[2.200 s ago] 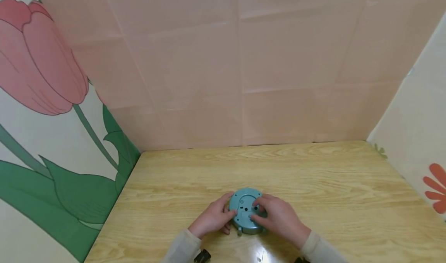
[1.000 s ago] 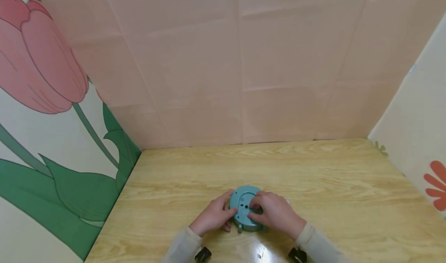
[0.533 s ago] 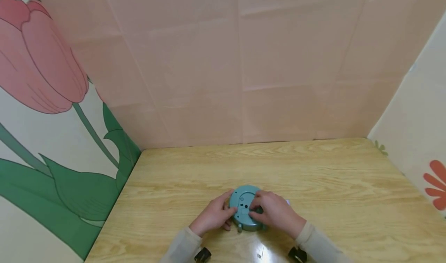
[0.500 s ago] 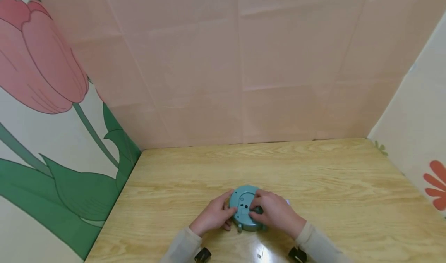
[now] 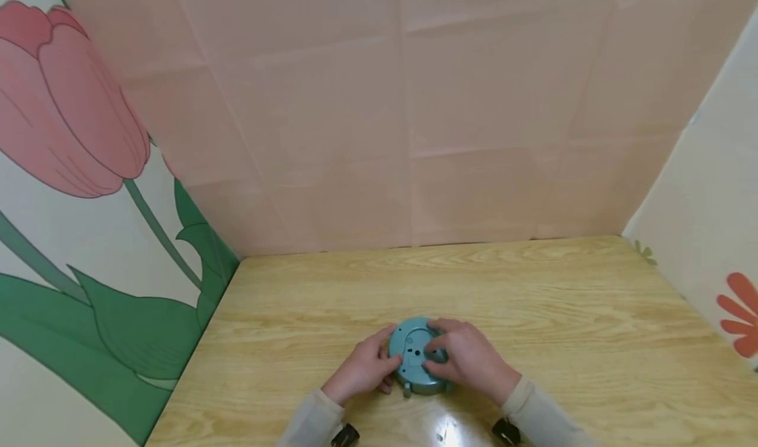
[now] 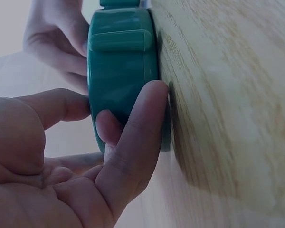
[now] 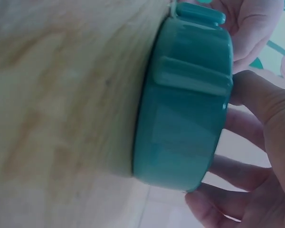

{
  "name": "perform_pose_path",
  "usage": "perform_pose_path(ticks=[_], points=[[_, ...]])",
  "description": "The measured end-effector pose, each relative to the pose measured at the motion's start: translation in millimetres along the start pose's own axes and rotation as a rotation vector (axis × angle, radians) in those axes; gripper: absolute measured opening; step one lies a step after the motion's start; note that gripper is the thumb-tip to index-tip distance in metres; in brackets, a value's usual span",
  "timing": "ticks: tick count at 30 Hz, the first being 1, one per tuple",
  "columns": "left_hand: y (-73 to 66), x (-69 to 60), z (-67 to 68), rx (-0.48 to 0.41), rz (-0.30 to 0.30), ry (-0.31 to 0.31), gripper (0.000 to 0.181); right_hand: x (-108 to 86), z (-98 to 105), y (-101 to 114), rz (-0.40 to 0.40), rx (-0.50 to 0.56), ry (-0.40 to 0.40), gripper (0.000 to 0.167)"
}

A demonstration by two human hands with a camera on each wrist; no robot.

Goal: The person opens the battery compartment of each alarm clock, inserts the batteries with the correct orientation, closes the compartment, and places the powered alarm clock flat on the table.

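Observation:
A round teal clock [image 5: 408, 335], seemingly an alarm clock, lies on the table with its back up. Dark holes and a curved recess mark that back; two small feet stick out on the near side. My left hand [image 5: 364, 369] grips its left rim, thumb on the back and fingers round the side wall, as the left wrist view shows. Over the right part of the back, my right hand [image 5: 474, 361] has curled fingers, thumb and fingertips against the back. Whatever lies under those fingertips is mostly hidden. In the right wrist view, the clock's side wall [image 7: 180, 128] faces the camera.
The wood-grain table [image 5: 308, 289] extends around the clock. A pinkish covered wall [image 5: 331, 137] stands behind, with a tulip-patterned panel [image 5: 148, 328] at left and a white panel [image 5: 705, 236] at right. Dark wrist devices [image 5: 345, 435] show near both cuffs.
My right index finger has lifted and straightened toward the clock's far rim, spreading from the thumb. A pale spot beyond that hand no longer shows. The left hand and clock stay put.

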State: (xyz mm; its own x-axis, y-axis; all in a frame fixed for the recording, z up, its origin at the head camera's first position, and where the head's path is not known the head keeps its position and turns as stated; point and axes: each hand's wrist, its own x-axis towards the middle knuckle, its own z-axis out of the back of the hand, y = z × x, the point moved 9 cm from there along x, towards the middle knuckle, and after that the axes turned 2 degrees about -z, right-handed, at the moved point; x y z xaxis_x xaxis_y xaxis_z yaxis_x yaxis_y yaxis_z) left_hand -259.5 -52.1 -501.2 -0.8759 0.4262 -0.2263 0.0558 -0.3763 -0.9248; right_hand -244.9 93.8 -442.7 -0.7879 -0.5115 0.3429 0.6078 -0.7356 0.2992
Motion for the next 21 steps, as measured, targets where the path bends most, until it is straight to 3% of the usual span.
perform_pose_path(ticks=[3, 5, 8, 15, 18, 21], points=[[-0.4, -0.1, 0.0, -0.002, -0.005, -0.002, 0.068, -2.0, 0.7, 2.2, 0.046, -0.007, -0.044, 0.013], [-0.7, -0.4, -0.3, -0.004, -0.007, -0.005, 0.068, -2.9, 0.2, 1.6, 0.034, -0.013, -0.061, 0.014], [-0.6, -0.5, -0.6, -0.003, -0.01, -0.007, 0.068, -3.1, -2.5, -3.6, -0.057, -0.003, -0.056, 0.028], [0.4, 0.2, -0.4, 0.001, -0.015, -0.007, 0.069, -9.5, -10.2, -29.2, -0.407, 0.043, 0.021, 0.075], [0.9, 0.8, 0.4, 0.008, -0.012, -0.005, 0.069, -10.4, -11.1, -34.0, -0.445, 0.025, 0.048, 0.08], [1.5, 1.4, 0.7, 0.016, -0.008, -0.003, 0.069, -8.7, -10.7, -34.2, -0.431, 0.024, 0.06, 0.08]])
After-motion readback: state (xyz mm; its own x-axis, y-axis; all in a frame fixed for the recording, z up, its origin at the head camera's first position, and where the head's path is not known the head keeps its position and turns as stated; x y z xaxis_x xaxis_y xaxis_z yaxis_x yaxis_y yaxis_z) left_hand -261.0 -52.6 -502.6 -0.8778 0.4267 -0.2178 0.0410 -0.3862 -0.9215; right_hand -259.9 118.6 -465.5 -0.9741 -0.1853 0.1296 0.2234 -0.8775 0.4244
